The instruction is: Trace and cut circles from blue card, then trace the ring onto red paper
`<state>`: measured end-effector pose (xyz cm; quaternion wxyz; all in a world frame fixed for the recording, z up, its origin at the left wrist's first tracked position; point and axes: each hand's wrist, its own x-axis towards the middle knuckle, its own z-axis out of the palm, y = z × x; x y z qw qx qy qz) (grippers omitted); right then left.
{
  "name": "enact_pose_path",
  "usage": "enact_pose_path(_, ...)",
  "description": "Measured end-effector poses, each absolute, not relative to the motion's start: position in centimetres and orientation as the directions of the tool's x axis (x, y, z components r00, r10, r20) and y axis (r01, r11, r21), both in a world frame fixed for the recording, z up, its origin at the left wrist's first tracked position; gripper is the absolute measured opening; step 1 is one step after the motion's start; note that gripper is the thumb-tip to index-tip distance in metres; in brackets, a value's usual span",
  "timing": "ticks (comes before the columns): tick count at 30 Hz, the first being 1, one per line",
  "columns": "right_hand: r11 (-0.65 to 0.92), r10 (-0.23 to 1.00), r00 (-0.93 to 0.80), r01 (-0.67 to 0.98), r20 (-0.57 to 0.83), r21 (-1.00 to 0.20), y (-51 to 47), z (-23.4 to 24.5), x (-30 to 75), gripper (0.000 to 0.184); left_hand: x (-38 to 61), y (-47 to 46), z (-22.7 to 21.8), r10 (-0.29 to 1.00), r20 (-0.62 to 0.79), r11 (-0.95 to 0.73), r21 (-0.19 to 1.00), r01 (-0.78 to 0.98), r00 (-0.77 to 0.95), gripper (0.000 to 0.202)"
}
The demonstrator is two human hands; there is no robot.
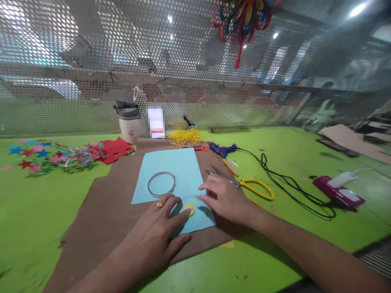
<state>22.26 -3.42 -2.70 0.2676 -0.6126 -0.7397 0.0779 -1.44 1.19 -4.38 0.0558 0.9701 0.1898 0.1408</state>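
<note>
Light blue paper (183, 167) lies on a brown paper sheet (122, 228). Its near part sits under both hands, and a faint line runs across it between them. One fingertip of my left hand (159, 228) presses on a small yellow disc (192, 206) with a pale centre; the fingers are spread. My right hand (226, 199) rests at the paper's right side, thumb and fingers apart, with nothing visible held. A thin metal ring (161, 173) lies flat on the blue paper beyond my left hand. Scissors with yellow handles (256, 189) lie beside my right hand.
Beyond the brown sheet are yellow strands (185, 137), a blue glue gun (222, 149), a tumbler (130, 124) and a phone (156, 120). Star cutouts (39, 156) and red paper (117, 150) lie left. A black cord (284, 179) runs right towards a purple power strip (339, 193).
</note>
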Motion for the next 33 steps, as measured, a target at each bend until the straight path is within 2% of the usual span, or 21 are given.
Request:
enact_pose_path(2, 0.096, 0.962, 0.003, 0.932, 0.272, -0.35, -2.1, -1.7, 24.8, 0.018, -1.4, 1.2, -4.4, 0.388, 0.244, -0.92, 0.162, 0.357, 0.889, 0.037)
enact_pose_path(3, -0.022, 0.972, 0.078, 0.969, 0.22, -0.248, -1.4, -1.3, 26.2, 0.023, -1.4, 1.2, -4.3, 0.391, 0.239, -0.919, 0.162, 0.36, 0.889, 0.037)
enact_pose_path(6, -0.167, 0.972, 0.187, 0.976, 0.145, -0.138, 0.4, -1.0, 30.3, 0.023, -1.3, 1.0, -4.1, 0.403, 0.223, -0.914, 0.136, 0.381, 0.888, 0.037)
enact_pose_path(8, -0.188, 0.978, 0.195, 0.978, 0.075, -0.089, 1.0, -1.6, 32.0, 0.019, -1.2, 0.9, -3.9, 0.403, 0.209, -0.915, 0.104, 0.39, 0.891, 0.039)
enact_pose_path(10, -0.167, 0.986, 0.168, 0.984, 0.01, -0.062, 1.1, -2.4, 32.9, 0.024, -1.1, 0.8, -3.8, 0.398, 0.186, -0.918, 0.083, 0.389, 0.899, 0.04)
enact_pose_path(15, -0.104, 0.994, 0.101, 0.99, -0.037, -0.091, 1.0, -3.2, 33.6, 0.034, -1.0, 0.8, -3.6, 0.382, 0.167, -0.924, 0.077, 0.374, 0.909, 0.041)
enact_pose_path(18, -0.118, 0.993, 0.12, 0.983, 0.006, -0.142, 0.7, -2.3, 34.2, 0.032, -1.0, 0.7, -3.6, 0.38, 0.174, -0.925, 0.075, 0.372, 0.909, 0.041)
enact_pose_path(20, -0.141, 0.985, 0.16, 0.96, 0.06, -0.243, -0.1, -1.3, 34.4, 0.031, -1.1, 0.6, -3.7, 0.378, 0.165, -0.926, 0.072, 0.371, 0.911, 0.042)
enact_pose_path(21, -0.137, 0.981, 0.176, 0.928, 0.085, -0.347, -0.7, -0.7, 34.4, 0.03, -1.1, 0.6, -3.8, 0.377, 0.161, -0.926, 0.071, 0.37, 0.912, 0.043)
enact_pose_path(22, -0.106, 0.975, 0.193, 0.844, 0.113, -0.526, -1.5, -0.2, 34.4, 0.028, -1.2, 0.6, -3.8, 0.377, 0.159, -0.926, 0.071, 0.37, 0.913, 0.043)
enact_pose_path(24, 0.041, 0.978, 0.155, 0.522, 0.142, -0.852, -3.1, 0.9, 33.9, 0.026, -1.2, 0.5, -3.8, 0.379, 0.159, -0.925, 0.076, 0.372, 0.912, 0.044)
enact_pose_path(25, 0.103, 0.983, 0.108, 0.332, 0.146, -0.938, -3.9, 1.3, 33.6, 0.027, -1.2, 0.5, -3.8, 0.379, 0.159, -0.925, 0.078, 0.372, 0.912, 0.045)
enact_pose_path(27, 0.154, 0.988, -0.018, 0.042, 0.153, -0.987, -5.3, 1.8, 32.7, 0.032, -1.2, 0.6, -3.8, 0.378, 0.157, -0.926, 0.076, 0.37, 0.913, 0.046)
enact_pose_path(29, 0.16, 0.979, -0.11, -0.093, 0.17, -0.983, -6.2, 1.6, 31.6, 0.036, -1.2, 0.6, -3.8, 0.366, 0.157, -0.931, 0.063, 0.361, 0.917, 0.048)
enact_pose_path(31, 0.153, 0.977, -0.139, -0.093, 0.165, -0.984, -6.7, 0.8, 30.2, 0.038, -1.1, 0.6, -3.9, 0.349, 0.168, -0.937, 0.047, 0.346, 0.922, 0.049)
enact_pose_path(33, 0.134, 0.985, -0.107, 0.0, 0.133, -0.991, -6.8, -0.3, 28.4, 0.035, -1.1, 0.7, -4.0, 0.327, 0.187, -0.945, 0.042, 0.325, 0.926, 0.048)
